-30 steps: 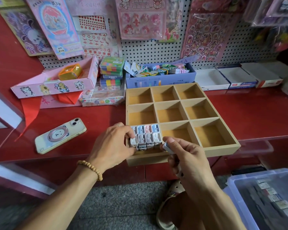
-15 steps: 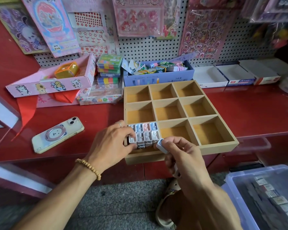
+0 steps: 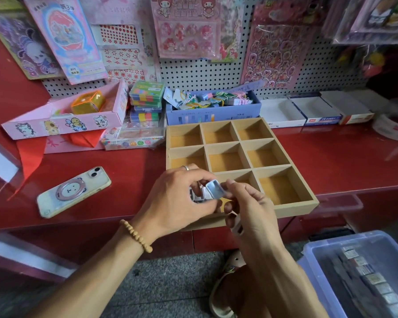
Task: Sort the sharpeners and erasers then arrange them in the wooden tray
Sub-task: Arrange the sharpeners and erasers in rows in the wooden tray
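Low at frame centre, over the wooden tray's (image 3: 292,203) near-left compartment, blue sharpener (image 3: 215,190) pinched between left hand (image 3: 177,198) and right hand (image 3: 251,207), fingers curled.

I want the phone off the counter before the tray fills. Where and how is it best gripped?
Judging by its pose, grip the phone across its two long edges, coming from above. It lies flat, camera side up, with bare counter on every side; the raised ring on its back also offers a hold.

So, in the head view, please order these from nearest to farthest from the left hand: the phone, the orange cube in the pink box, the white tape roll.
From the left hand:
1. Phone, on its left, on the red counter.
2. Orange cube, far left, inside the pink box.
3. White tape roll, far right.
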The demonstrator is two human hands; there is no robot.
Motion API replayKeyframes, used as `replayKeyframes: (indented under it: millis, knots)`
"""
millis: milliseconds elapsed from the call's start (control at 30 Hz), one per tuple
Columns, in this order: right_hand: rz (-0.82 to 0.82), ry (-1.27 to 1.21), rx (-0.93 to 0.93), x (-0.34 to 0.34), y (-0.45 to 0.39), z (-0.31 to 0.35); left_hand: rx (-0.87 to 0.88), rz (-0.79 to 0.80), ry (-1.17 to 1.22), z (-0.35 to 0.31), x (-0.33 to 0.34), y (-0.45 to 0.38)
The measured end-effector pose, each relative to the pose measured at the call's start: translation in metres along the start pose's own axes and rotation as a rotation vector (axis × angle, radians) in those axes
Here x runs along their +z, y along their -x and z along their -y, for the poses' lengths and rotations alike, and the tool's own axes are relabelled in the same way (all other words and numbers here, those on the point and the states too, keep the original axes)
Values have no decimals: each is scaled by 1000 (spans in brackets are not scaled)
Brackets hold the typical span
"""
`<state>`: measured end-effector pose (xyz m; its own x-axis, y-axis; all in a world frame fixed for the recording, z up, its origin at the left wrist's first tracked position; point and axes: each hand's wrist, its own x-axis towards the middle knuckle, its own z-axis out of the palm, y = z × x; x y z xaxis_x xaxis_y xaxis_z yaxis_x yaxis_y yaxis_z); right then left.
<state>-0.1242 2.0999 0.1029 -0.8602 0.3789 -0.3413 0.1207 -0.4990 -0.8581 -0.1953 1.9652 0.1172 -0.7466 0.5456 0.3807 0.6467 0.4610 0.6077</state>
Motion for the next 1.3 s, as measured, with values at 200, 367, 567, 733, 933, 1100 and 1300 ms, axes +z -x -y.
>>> replayKeyframes:
  millis: [200, 367, 567, 733, 933, 1100, 1300]
  knots:
    - [90, 258, -89, 5, -12, 17, -52, 23, 49, 5, -3, -21]
    - [35, 303, -100, 13, -35, 28, -72, 28, 31, 12, -4, -43]
    - [-38, 134, 0, 1, -59, 38, -241, 87, -211, 59, -1, -83]
    - [-51, 125, 34, -14, -73, 43, -308, 247, -359, 87, 17, -103]
    - [-54, 47, 46, -16, -81, 35, -232, 238, -546, 86, 31, -104]
    - [-57, -38, 83, -17, -79, 30, -179, 227, -594, 85, 36, -104]
    - [-75, -219, 185, -14, -75, 34, -157, 39, -422, 69, 25, -98]
